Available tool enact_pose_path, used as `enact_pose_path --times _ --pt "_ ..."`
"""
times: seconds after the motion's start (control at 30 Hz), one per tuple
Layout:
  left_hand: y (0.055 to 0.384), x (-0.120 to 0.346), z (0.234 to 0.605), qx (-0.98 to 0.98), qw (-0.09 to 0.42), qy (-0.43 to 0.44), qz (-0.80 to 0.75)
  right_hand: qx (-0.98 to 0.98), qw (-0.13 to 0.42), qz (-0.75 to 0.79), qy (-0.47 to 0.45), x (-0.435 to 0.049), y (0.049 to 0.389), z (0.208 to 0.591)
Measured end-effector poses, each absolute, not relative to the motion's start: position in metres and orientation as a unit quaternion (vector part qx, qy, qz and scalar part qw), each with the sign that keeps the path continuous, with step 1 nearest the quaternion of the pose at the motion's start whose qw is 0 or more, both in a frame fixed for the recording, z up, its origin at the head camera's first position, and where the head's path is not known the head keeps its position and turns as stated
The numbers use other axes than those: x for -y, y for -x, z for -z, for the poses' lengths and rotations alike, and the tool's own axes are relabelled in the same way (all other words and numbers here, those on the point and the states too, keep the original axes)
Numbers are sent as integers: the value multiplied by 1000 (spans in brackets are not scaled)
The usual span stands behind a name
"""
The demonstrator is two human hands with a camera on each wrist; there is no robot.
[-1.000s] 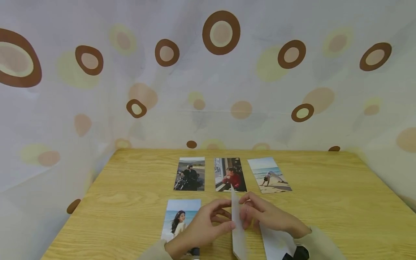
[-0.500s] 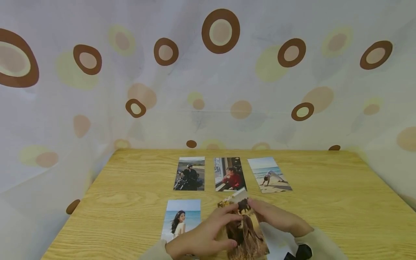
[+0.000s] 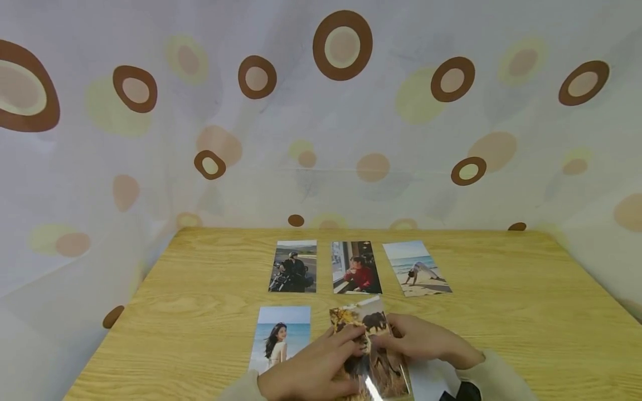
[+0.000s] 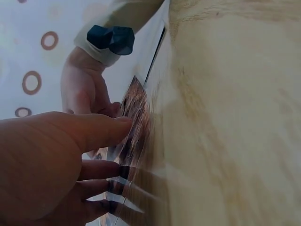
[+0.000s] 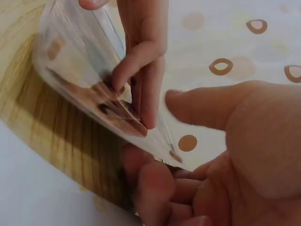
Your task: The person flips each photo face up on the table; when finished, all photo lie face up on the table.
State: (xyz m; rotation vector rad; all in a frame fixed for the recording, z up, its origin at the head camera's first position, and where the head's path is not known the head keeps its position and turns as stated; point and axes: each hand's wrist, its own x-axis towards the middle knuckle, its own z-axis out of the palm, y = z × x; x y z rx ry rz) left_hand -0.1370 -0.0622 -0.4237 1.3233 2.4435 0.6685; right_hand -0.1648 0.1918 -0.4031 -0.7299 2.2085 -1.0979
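A glossy animal photo, a sunlit grassland scene with dark beasts, is tilted over the near middle of the table. My left hand lies across its left part, thumb and fingers touching the shiny face in the left wrist view. My right hand holds the right edge, thumb over the face and the other fingers behind it in the right wrist view. Beneath the right forearm shows a white sheet, mostly hidden. Left of my hands lies a photo of a person by the sea, partly covered by my left arm.
Farther back on the wooden table lie a motorcycle photo, a photo of a person in red and a beach photo, set in a row. A dotted curtain stands behind the table.
The animal photo was edge-on between my hands, then turned with its picture facing up. My right thumb has come over its face, and the photo has shifted slightly left. The other photos stay put.
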Motion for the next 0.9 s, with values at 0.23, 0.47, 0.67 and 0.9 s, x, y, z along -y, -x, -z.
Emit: enact_pose_path --times 0.23,0.47,0.67,0.9 --pt "136 62 423 -857 132 -451 -213 -871 208 347 279 -189 159 402" --pt "136 64 424 -852 131 -457 -220 -921 144 283 227 -188 152 402" --pt "136 68 426 -844 151 -456 -236 -914 155 276 254 -193 156 402" --pt "138 64 426 -840 143 -461 -249 -890 169 299 300 -211 162 400"
